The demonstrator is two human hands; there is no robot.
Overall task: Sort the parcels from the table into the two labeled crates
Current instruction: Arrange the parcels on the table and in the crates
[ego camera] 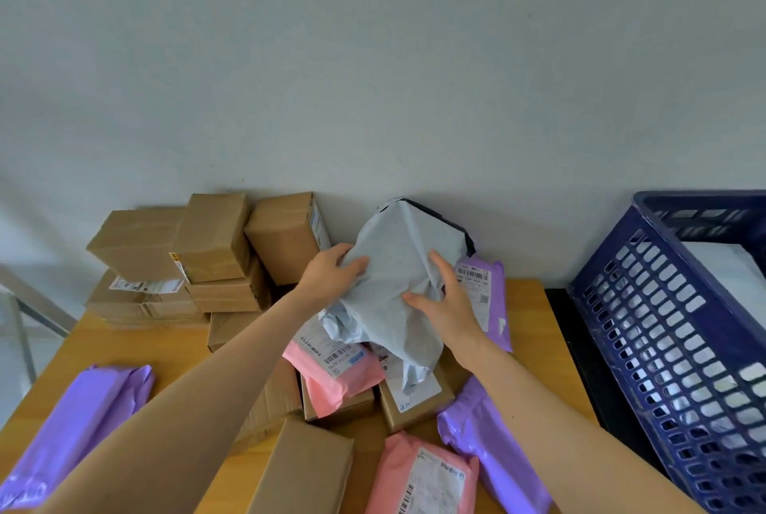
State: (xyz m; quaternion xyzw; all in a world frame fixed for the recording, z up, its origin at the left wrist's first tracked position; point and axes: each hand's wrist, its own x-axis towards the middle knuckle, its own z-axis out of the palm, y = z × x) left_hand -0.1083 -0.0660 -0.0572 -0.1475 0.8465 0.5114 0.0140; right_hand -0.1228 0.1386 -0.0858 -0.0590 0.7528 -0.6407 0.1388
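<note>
A crumpled grey poly-bag parcel [398, 264] is raised over the middle of the wooden table [124, 347]. My left hand [331, 271] grips its left edge, thumb curled into the plastic. My right hand [445, 306] holds its right side with spread fingers bent round the bag. Below it lie a pink mailer with a barcode label [335, 368] and small cardboard boxes [414, 401]. A blue slotted crate [679, 331] stands at the right, with a white parcel [729, 269] inside.
Stacked cardboard boxes [199, 256] fill the back left by the wall. Purple mailers lie at the front left [83, 422], behind my right hand [491, 298] and at the front right [493, 443]. A brown box [302, 472] and a pink mailer [427, 476] lie near me.
</note>
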